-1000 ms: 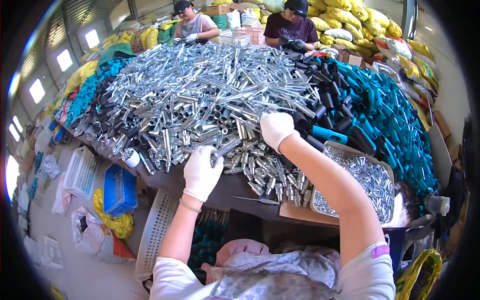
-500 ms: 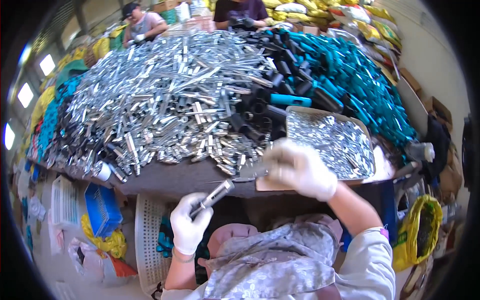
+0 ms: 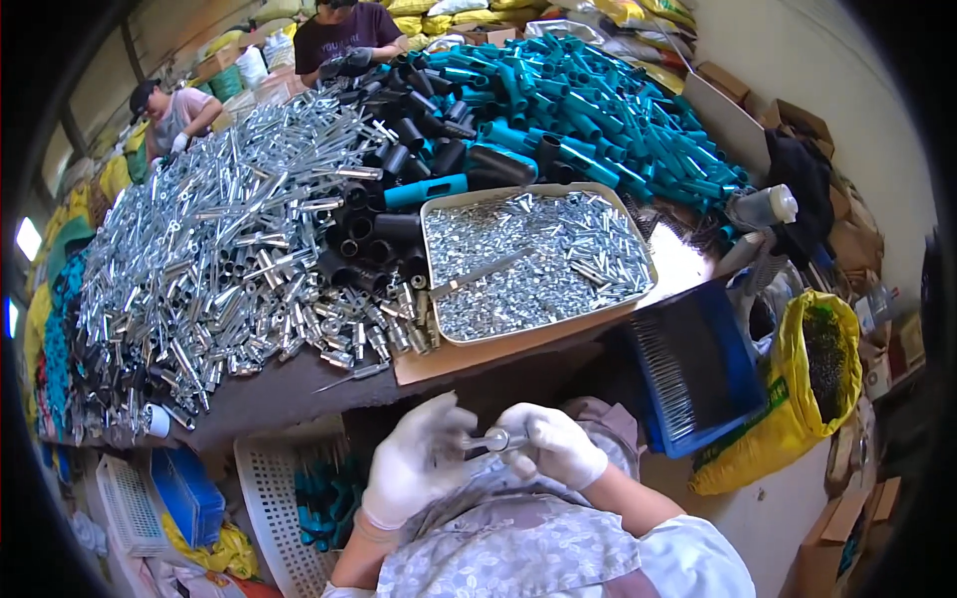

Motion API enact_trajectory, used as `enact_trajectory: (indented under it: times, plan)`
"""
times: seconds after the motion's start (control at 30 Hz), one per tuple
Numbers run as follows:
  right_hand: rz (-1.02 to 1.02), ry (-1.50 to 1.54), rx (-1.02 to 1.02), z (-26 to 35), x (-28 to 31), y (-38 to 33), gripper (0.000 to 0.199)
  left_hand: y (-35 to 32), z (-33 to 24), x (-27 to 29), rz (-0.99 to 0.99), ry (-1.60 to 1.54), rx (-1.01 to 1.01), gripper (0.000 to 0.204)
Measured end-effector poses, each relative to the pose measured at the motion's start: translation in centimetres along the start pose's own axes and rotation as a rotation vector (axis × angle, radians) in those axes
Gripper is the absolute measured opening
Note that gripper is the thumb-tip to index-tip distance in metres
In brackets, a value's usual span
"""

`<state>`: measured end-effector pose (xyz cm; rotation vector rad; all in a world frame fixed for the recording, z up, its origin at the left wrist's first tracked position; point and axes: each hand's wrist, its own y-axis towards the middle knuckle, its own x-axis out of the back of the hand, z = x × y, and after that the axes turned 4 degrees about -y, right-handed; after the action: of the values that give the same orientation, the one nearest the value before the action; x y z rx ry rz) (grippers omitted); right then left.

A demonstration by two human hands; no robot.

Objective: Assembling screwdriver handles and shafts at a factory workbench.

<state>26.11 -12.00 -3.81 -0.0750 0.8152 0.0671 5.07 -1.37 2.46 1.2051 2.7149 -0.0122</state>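
Note:
Low in front of my apron, both white-gloved hands are close together. My right hand (image 3: 553, 446) pinches a shiny metal tube (image 3: 496, 440), whose round end shows between the hands. My left hand (image 3: 419, 463) is beside the tube, fingers curved and apart; part of the tube's near side is hidden by the gloves. Beyond them on the table, a shallow cream tray (image 3: 538, 332) holds a heap of small metal pieces. A flat metal strip (image 3: 483, 272) lies across that heap. A thin screwdriver-like tool (image 3: 354, 377) rests near the table's front edge.
Metal parts (image 3: 229, 229) are heaped at left, black sleeves (image 3: 399, 159) in the middle, teal tubes (image 3: 598, 120) at the back. A blue crate (image 3: 698, 369) and yellow sack (image 3: 822, 369) stand right, a white basket (image 3: 269, 488) left. Two people (image 3: 349, 40) (image 3: 174, 115) work across the table.
My view has turned right. My right hand has come back from the tray to the metal tube that my left hand held. The flat strip now lies on the tray's heap.

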Motion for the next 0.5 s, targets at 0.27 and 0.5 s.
enact_trajectory:
  times: [0.27,0.5]
  plan:
    - [-0.338,-1.865,0.821,14.6,0.4,7.3,0.010,-0.1,-2.3,-1.2,-0.109,0.590,-0.349,0.039]
    - [-0.715,-2.158,0.389,23.6,6.6,15.0,0.028,-0.3,-0.9,-1.2,-0.151,0.501,-0.317,0.038]
